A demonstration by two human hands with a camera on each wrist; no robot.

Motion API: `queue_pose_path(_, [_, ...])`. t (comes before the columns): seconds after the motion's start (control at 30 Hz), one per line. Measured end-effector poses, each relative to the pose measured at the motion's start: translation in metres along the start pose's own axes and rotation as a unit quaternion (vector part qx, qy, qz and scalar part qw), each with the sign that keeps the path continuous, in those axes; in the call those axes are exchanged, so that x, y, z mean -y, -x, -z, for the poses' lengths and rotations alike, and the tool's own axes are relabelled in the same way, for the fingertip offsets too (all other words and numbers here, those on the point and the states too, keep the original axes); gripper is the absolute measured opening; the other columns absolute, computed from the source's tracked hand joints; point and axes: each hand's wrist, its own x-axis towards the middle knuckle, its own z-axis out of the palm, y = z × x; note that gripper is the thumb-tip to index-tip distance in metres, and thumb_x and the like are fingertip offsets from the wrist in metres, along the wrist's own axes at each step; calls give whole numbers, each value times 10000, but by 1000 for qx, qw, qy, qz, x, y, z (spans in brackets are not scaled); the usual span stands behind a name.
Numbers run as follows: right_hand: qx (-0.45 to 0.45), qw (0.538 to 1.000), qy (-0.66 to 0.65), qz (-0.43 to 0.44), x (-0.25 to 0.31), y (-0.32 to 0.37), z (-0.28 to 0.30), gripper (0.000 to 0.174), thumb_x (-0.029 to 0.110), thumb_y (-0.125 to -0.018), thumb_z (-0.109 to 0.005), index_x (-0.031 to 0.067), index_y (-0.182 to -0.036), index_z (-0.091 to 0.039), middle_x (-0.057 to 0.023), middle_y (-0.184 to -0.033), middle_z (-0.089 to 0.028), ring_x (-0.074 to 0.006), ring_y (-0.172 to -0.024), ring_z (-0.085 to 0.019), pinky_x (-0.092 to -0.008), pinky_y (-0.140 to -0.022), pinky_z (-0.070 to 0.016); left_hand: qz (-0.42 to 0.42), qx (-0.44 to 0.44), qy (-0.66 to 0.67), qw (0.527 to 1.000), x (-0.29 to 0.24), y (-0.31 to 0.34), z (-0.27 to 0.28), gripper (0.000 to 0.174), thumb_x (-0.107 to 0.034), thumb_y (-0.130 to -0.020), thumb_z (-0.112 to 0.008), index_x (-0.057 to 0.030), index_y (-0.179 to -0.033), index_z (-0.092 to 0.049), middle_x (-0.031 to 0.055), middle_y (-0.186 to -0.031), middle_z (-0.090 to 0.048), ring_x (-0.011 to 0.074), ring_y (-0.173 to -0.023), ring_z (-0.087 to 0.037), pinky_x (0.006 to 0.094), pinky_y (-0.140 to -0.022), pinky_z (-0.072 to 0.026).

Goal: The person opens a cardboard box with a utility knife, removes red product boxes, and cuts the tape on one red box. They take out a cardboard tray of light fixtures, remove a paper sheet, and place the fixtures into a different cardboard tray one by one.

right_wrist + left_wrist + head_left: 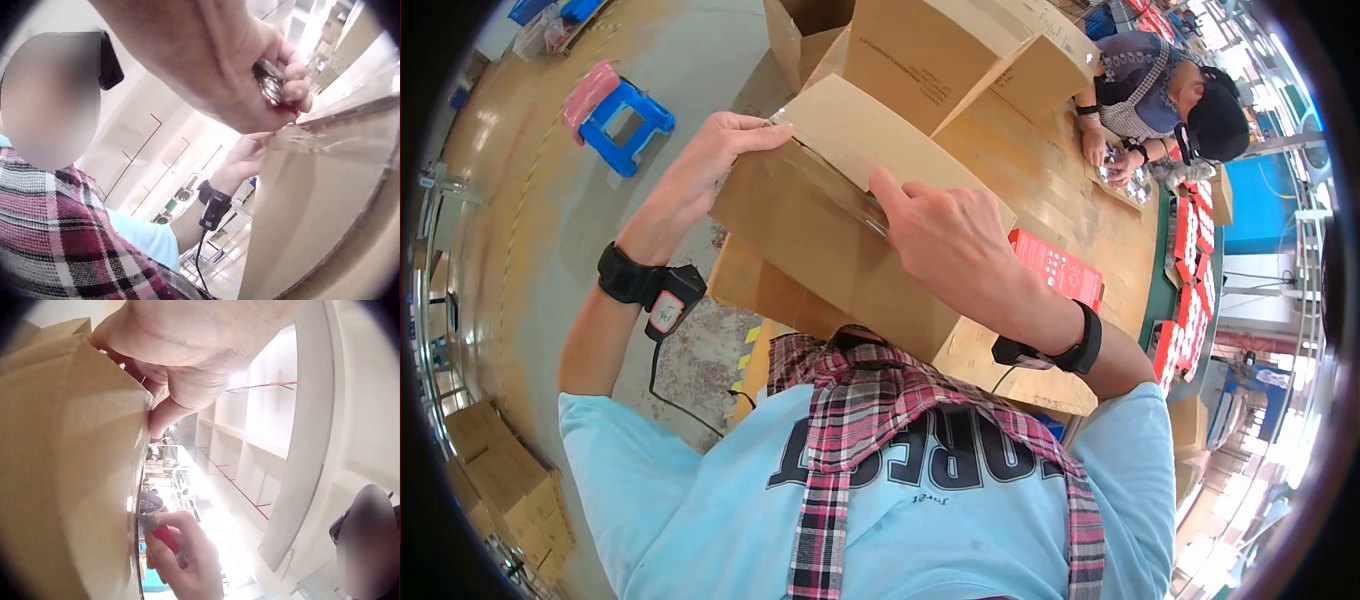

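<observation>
Beyond the cardboard box (820, 230) runs a wooden workbench (1040, 170); from the head view we hold the box at chest height, our left hand (715, 150) clasping its far corner and our right hand (945, 240) on its top seam. From the left wrist, the right hand pinches a red-handled tool (167, 537) at the box's taped edge. From the right wrist, that fist is closed round the tool; a firm left grip, we judge, steadies the seam

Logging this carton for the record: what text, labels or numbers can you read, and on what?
"FOREST": light blue shirt, upside down, partly under plaid straps.
Small script under it: unreadable.
Held cardboard box: no print shows.
Print on rear carton: too small.
Red packs: too small.
Wrist tag: blurred.
</observation>
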Motion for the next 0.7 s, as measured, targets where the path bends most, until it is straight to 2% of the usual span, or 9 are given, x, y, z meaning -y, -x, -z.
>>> queue_pose_path(0.17, [12,998,-59,-7,-12,22,1,201,13,-764,-531,4,-957,-477,-166,-722,-594,-357,-681,-609,-401,-536,-468,-19,4,-22,1000,2,1,3,239,-246,-863,-639,-17,-889,-699,0,-806,-678,44,-717,-598,200,-699,-430])
queue_pose_path(0.27, [-53,981,-152,-109,-33,54,1,214,86,-859,-532,8,-1053,-485,-133,-731,-605,-285,-721,-638,-350,-572,-477,-37,-9,-99,994,-1,3,3,246,-254,-868,-626,-20,-886,-700,-23,-807,-667,44,-757,-568,199,-755,-392])
queue_pose_path(0.3, [-111,950,-244,-159,-44,72,-4,225,113,-878,-536,10,-1072,-483,-110,-735,-603,-253,-729,-636,-335,-577,-476,-45,-24,-114,992,-3,5,1,250,-253,-869,-621,-15,-892,-696,-22,-818,-663,48,-772,-563,205,-760,-390])
queue_pose_path(0.37, [-227,846,-411,-254,-62,116,-25,254,166,-916,-543,14,-1109,-479,-63,-742,-598,-187,-745,-633,-305,-588,-474,-63,-51,-143,986,-10,15,-6,260,-253,-872,-613,-6,-903,-688,-20,-839,-655,55,-803,-552,216,-770,-385])
queue_pose_path(0.43, [-317,771,-436,-339,-67,166,-63,266,195,-894,-600,37,-1087,-507,-4,-736,-562,-94,-713,-569,-250,-568,-439,-92,-61,-186,976,-22,30,-16,286,-261,-892,-591,5,-965,-665,-31,-869,-637,61,-808,-551,209,-742,-398])
queue_pose_path(0.5, [-292,619,-507,-524,-68,236,-123,219,220,-862,-648,80,-994,-541,7,-705,-539,-76,-638,-532,-224,-544,-410,-18,-63,-192,979,6,5,27,293,-268,-894,-585,-2,-993,-659,-24,-886,-634,64,-820,-542,218,-744,-395])
queue_pose_path(0.57, [-385,418,-604,-559,-62,287,-208,238,305,-842,-681,132,-865,-520,22,-664,-496,-68,-569,-479,-217,-502,-382,-9,0,-195,981,14,-7,49,319,-287,-880,-607,8,-988,-658,0,-897,-639,72,-842,-540,230,-753,-391])
queue_pose_path(0.63, [-380,284,-645,-598,-59,313,-256,307,363,-849,-676,147,-778,-470,16,-618,-468,-104,-507,-455,-251,-487,-395,-1,-1,-208,978,15,-7,48,331,-306,-882,-613,7,-980,-657,-4,-888,-633,74,-817,-537,233,-739,-391])
queue_pose_path(0.7, [-470,223,-618,-589,-77,307,-285,361,407,-844,-674,133,-768,-451,-2,-591,-455,-119,-469,-444,-258,-457,-392,-6,9,-222,975,22,-16,65,310,-292,-889,-609,6,-962,-658,-11,-880,-630,62,-805,-531,225,-715,-391])
